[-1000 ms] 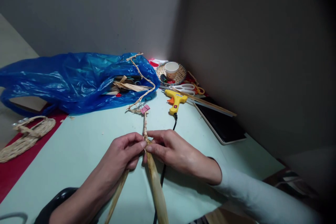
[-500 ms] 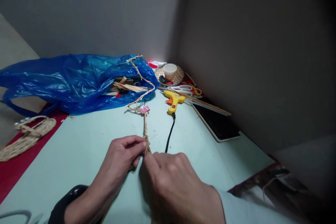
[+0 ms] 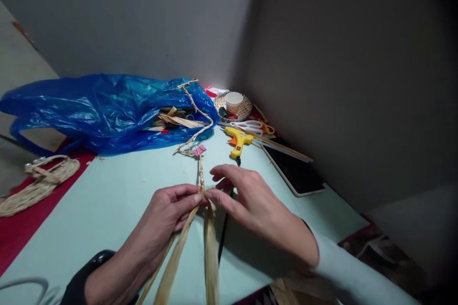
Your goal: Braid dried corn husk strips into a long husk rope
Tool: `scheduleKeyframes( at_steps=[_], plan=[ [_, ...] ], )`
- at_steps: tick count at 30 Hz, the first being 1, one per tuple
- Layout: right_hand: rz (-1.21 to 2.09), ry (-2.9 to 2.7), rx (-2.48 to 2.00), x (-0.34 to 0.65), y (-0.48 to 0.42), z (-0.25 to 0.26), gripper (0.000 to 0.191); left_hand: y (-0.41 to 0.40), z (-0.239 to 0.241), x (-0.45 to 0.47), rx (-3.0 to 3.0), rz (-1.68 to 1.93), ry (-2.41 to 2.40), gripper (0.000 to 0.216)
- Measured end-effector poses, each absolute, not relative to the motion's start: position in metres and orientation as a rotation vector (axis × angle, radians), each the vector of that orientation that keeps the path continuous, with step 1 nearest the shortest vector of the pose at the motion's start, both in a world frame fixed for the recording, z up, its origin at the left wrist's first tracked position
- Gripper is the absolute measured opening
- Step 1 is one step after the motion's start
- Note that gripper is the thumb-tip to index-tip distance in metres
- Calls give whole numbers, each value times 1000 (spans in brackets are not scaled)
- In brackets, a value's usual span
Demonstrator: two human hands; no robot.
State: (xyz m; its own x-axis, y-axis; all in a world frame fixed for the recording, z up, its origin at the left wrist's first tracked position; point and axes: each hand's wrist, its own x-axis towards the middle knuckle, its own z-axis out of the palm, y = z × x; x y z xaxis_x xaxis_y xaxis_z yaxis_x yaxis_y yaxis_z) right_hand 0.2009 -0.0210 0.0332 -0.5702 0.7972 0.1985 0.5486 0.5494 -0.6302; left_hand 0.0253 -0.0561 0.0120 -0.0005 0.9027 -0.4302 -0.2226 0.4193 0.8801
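Observation:
A thin braid [image 3: 201, 169] of dry, straw-coloured fibre runs toward me from a pink binder clip [image 3: 200, 150]. My left hand [image 3: 170, 209] pinches its near end between thumb and fingers. From that point loose flat strips [image 3: 211, 259] fan out toward me, one group on the left and a wide one in the middle. My right hand [image 3: 259, 200] is at the right of the pinch, its thumb tip close to the braid and its fingers spread apart. Whether that thumb touches the fibre I cannot tell.
A blue plastic bag [image 3: 107, 109] with fibre strips lies at the back left. A woven sandal [image 3: 43, 181] is at far left. Behind my right hand are a yellow glue gun [image 3: 239, 140] with a black cord, white scissors [image 3: 250, 126], a tablet [image 3: 296, 171] and a paper cup [image 3: 234, 101].
My right hand has lifted from the near end of the braid and moved right and away from me, its fingers opening. The loose strips have come into view. My left hand keeps its pinch.

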Motion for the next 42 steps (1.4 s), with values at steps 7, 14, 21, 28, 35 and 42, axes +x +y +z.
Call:
scheduleKeyframes(
  at_steps=[7,14,21,28,35,42],
  plan=[
    [1185,-2339,-882,199,-1,17,19,-53,11,25,843,950,1394,16],
    [1019,-2386,-1037,200,-7,18,17,-52,12,25,974,838,1493,21],
    [1240,-2237,-1075,195,-3,11,19,-51,8,23,986,822,1436,15],
    [1295,-2188,-1078,193,3,5,20,-53,7,17,1146,757,1481,15],
    [1413,-2012,-1021,190,-7,2,13,-59,21,13,1485,701,1697,24],
    [1775,-1687,-952,188,-1,-6,11,-82,-6,40,2612,940,1582,19]
  ],
)
